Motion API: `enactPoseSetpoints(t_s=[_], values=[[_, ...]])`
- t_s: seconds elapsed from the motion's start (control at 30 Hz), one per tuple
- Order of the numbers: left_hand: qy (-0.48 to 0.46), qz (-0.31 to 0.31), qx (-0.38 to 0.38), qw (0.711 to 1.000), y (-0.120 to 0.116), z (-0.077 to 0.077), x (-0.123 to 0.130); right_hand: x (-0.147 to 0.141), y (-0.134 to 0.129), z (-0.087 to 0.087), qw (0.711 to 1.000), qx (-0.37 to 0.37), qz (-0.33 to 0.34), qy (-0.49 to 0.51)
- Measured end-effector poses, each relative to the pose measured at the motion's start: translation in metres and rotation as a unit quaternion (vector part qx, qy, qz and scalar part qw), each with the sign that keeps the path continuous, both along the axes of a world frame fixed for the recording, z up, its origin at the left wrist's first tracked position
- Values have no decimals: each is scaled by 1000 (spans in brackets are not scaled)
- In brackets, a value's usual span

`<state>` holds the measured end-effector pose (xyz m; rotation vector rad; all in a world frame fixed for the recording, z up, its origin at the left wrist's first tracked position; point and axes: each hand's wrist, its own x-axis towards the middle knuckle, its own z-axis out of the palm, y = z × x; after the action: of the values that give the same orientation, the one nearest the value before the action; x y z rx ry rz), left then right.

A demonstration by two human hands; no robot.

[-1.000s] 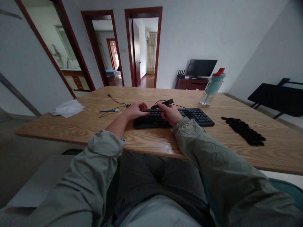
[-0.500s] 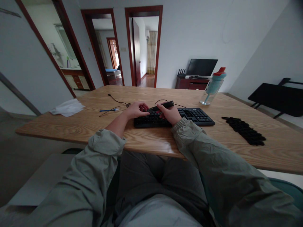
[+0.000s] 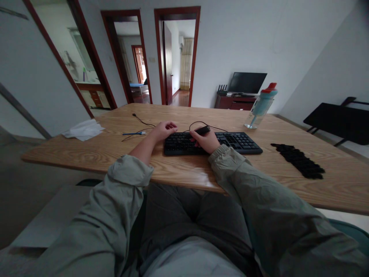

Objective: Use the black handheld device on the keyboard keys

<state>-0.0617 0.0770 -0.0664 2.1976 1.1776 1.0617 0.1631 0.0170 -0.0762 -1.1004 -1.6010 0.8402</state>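
A black keyboard point(image 3: 240, 142) lies on the wooden table in front of me. My right hand point(image 3: 208, 141) is closed around a thick black pen-like tool point(image 3: 204, 130), held slanting over the middle keys. Its lower end is too dark to make out against the keyboard. My left hand point(image 3: 164, 130) is at the keyboard's upper left corner, fingers loosely bent and apart, with nothing seen in them. Left of that hand lies a thin blue stick with a white end point(image 3: 134, 133), beside the keyboard's black cable point(image 3: 144, 122).
White tissues point(image 3: 83, 130) lie on the table's left side. A clear water bottle with a red and teal lid point(image 3: 261, 105) stands behind the keyboard at the right. A fuzzy black strip-like thing point(image 3: 300, 161) lies to the right. The wooden table's point(image 3: 184, 169) front edge is close to my lap.
My left hand has drawn back leftward from the keys near the tool's tip to the keyboard's corner. My right hand keeps its grip, with the tool turned slightly. The view has shifted slightly.
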Motion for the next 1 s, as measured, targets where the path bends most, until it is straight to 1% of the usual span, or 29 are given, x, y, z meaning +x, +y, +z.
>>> enactPoseSetpoints(t_s=[0.13,0.27,0.33,0.57,0.8,1.0], values=[[34,-21,-5,999,-6,5,-1,1,4,-3,1000,6,-1,2],[83,-89,21,992,-9,9,-4,2,4,-4,1000,9,-2,-1],[98,-113,28,988,-9,10,-5,2,4,-4,1000,9,-1,0],[126,-134,17,983,-7,7,-4,2,3,-4,1000,13,0,-4],[152,-143,9,978,-9,9,-3,2,4,-4,1000,22,-13,-16],[165,-142,7,976,-12,10,-2,2,6,-7,999,39,-4,-13]])
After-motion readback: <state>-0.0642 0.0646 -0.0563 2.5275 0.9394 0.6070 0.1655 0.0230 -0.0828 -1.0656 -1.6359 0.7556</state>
